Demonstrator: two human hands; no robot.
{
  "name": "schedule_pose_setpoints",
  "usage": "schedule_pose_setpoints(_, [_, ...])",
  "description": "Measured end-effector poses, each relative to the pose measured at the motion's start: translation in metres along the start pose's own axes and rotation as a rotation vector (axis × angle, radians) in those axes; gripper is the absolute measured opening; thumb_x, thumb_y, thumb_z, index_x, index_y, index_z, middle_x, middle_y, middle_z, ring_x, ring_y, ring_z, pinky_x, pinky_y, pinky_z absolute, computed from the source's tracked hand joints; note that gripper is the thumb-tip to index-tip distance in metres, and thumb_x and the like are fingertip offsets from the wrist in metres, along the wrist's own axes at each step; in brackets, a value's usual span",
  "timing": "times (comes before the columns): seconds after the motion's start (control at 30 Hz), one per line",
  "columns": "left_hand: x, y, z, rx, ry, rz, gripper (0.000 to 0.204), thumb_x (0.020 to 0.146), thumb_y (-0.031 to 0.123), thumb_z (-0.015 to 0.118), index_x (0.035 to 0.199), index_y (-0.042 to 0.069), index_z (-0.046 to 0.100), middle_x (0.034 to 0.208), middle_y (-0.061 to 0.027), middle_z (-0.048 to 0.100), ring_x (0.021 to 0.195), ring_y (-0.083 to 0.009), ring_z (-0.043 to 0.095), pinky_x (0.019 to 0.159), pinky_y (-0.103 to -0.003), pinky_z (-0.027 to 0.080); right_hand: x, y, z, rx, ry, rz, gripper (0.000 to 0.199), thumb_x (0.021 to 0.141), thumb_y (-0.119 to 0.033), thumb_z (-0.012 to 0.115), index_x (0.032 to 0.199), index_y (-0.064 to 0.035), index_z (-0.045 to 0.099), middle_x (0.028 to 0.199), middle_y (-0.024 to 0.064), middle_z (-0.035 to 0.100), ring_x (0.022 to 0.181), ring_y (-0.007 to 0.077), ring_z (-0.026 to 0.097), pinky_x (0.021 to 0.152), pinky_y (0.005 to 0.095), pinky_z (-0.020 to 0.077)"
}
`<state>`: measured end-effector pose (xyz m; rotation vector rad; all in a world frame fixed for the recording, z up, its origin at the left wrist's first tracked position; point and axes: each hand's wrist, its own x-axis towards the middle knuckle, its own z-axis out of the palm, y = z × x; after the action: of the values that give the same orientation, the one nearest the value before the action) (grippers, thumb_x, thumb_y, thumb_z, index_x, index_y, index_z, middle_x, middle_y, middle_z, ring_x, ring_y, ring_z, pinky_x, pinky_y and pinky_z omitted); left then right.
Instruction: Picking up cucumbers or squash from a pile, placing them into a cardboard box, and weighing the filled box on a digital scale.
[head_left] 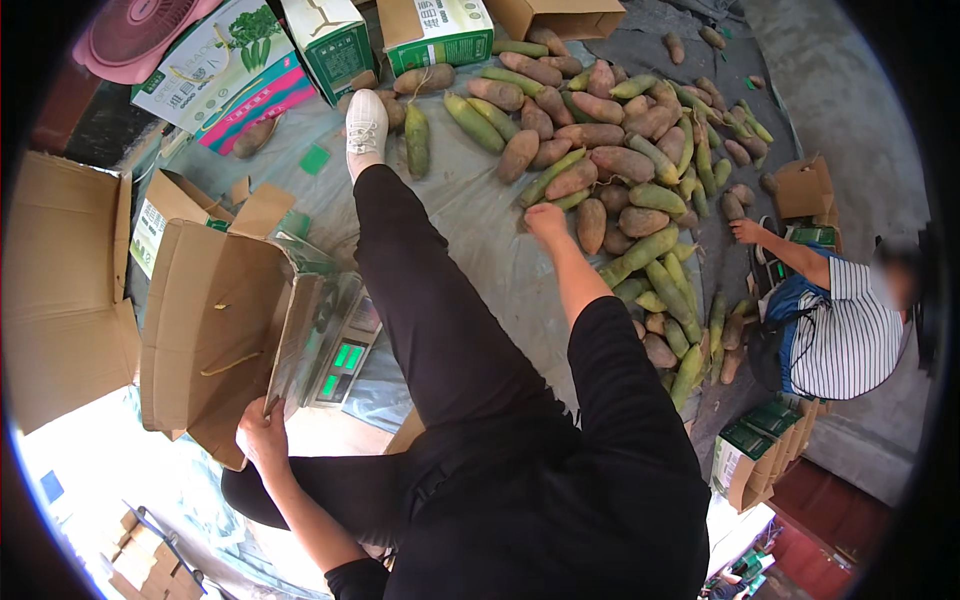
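Note:
My left hand (262, 435) is closed on the near edge of an upright, open-topped cardboard box (215, 335) with yellow cord handles. Beside the box, a scale (345, 350) with lit green displays is partly covered by clear plastic. My right hand (545, 222) is held over the left edge of a heap of vegetables, its fingers curled and no vegetable visible in them. Closest to it are a long green radish (552, 178) and a brownish-red tuber (591, 225). The heap mixes several of both kinds.
At the right, a person in a striped shirt (845, 325) reaches toward the heap's edge. Several boxes, including a green-and-white carton (435, 35), line the far side. A pink fan (135, 35) stands far left. Grey sheeting (470, 230) covers the floor.

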<state>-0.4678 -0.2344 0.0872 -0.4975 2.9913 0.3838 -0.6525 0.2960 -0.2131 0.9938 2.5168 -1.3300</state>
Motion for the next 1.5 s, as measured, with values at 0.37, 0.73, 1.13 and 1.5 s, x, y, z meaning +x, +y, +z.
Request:
schedule_pose_setpoints(0.37, [0.004, -0.001, 0.002, 0.016, -0.022, -0.004, 0.014, 0.077, 0.016, 0.069, 0.077, 0.004, 0.063, 0.073, -0.0131, 0.060, 0.068, -0.0329, 0.060, 0.060, -0.039, 0.046, -0.013, 0.029, 0.010, -0.646, -0.036, -0.110, 0.035, 0.078, -0.011, 0.061, 0.113, -0.0107, 0.058, 0.099, 0.0136, 0.062, 0.094, 0.0294, 0.063, 0.076, 0.0380, 0.0514])
schedule_pose_setpoints(0.73, [0.009, -0.002, 0.005, -0.022, -0.003, 0.042, 0.013, 0.075, 0.012, 0.070, 0.075, 0.003, 0.061, 0.071, -0.0134, 0.059, 0.066, -0.0323, 0.060, 0.059, -0.039, 0.046, -0.035, -0.040, -0.001, -1.189, -0.359, -0.130, 0.041, 0.090, -0.015, 0.048, 0.130, -0.0232, 0.047, 0.118, 0.0098, 0.058, 0.105, 0.0277, 0.060, 0.082, 0.0390, 0.0494])
schedule_pose_setpoints(1.13, [0.009, -0.006, 0.008, -0.015, 0.004, 0.009, 0.012, 0.075, 0.012, 0.070, 0.075, 0.003, 0.062, 0.070, -0.0142, 0.059, 0.063, -0.0319, 0.059, 0.058, -0.038, 0.045, -0.067, 0.046, -0.057, -0.658, 0.028, -0.066, 0.039, 0.077, -0.018, 0.067, 0.114, -0.0122, 0.058, 0.107, 0.0134, 0.060, 0.099, 0.0321, 0.060, 0.086, 0.0418, 0.0472])
schedule_pose_setpoints(1.5, [0.009, -0.002, 0.003, -0.005, -0.023, -0.045, 0.013, 0.074, 0.012, 0.070, 0.079, 0.002, 0.064, 0.073, -0.0145, 0.059, 0.066, -0.0312, 0.060, 0.060, -0.037, 0.046, -0.012, 0.042, -0.013, 0.057, 0.274, 0.439, 0.069, 0.069, -0.015, 0.078, 0.127, 0.0034, 0.044, 0.112, 0.0196, 0.061, 0.106, 0.0292, 0.059, 0.090, 0.0381, 0.0461])
